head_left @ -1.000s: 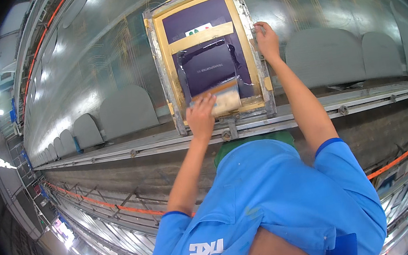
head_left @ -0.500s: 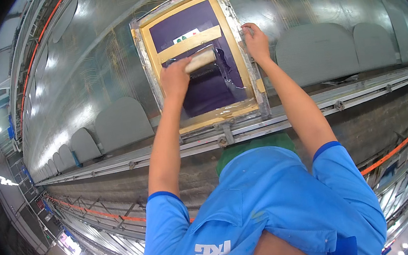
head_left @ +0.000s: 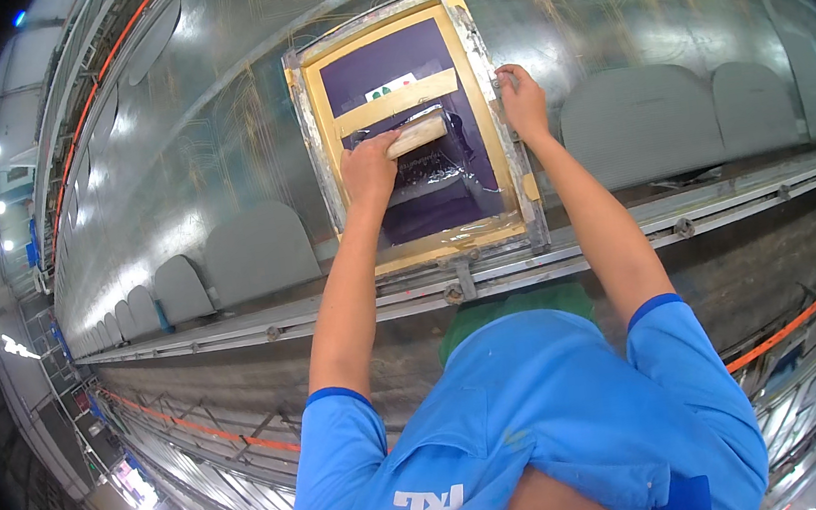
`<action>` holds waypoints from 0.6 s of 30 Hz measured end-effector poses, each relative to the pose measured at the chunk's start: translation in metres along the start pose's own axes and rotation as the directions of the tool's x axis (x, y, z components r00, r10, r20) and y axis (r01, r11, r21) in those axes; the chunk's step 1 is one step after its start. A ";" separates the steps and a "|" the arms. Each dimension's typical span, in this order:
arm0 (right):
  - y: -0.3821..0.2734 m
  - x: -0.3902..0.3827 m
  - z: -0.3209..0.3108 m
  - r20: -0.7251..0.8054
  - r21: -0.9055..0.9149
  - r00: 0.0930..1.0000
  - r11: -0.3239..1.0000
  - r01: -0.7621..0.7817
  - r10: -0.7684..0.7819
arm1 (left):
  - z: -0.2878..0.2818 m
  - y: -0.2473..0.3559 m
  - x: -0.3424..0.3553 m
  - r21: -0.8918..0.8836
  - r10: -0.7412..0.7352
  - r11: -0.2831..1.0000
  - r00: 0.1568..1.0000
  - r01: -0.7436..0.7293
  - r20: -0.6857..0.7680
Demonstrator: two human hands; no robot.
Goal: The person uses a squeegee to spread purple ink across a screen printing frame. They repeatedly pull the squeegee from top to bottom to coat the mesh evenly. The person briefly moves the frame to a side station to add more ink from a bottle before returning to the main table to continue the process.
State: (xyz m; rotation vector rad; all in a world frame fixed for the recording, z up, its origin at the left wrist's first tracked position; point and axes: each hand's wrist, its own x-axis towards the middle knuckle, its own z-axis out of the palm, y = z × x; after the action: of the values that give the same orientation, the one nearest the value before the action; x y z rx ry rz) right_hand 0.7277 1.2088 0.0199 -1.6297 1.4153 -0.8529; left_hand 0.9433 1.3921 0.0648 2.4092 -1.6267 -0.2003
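A screen-printing frame (head_left: 473, 46) with purple mesh (head_left: 386, 61) lies on the long metal-topped table. My left hand (head_left: 368, 169) is closed around the left end of a squeegee's pale wooden handle (head_left: 420, 135), over the middle of the mesh. Wet, glossy liquid (head_left: 439, 173) shows on the mesh just nearer me than the handle. At the frame's right rail, my right hand (head_left: 524, 106) has its fingers closed on the outer edge. A pale strip (head_left: 401, 103) crosses the mesh beyond the squeegee, with a small white patch behind it.
Grey rounded panels (head_left: 639, 118) lie along the table to the right, and more grey panels (head_left: 262, 251) run off to the left. A metal rail (head_left: 373, 304) with bolted stops follows the table's near edge. Orange lines (head_left: 797, 311) run along neighbouring structures.
The view has shifted, so the frame sits slightly lower and further right. The squeegee handle's tilt differs a little, and the wet patch below it looks glossier. Both hands keep their holds.
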 end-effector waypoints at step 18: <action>-0.099 -0.047 0.085 0.017 -0.023 0.997 0.997 0.079 -0.078 | -0.040 -0.061 -0.180 -0.061 0.059 0.996 0.995 -0.064 -0.077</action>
State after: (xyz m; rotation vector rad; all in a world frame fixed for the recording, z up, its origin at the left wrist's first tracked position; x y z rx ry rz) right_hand 0.8401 1.2728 0.0703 -1.7160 1.3631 -0.8690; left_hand 0.9400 1.5855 0.0850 2.2879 -1.6331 -0.1464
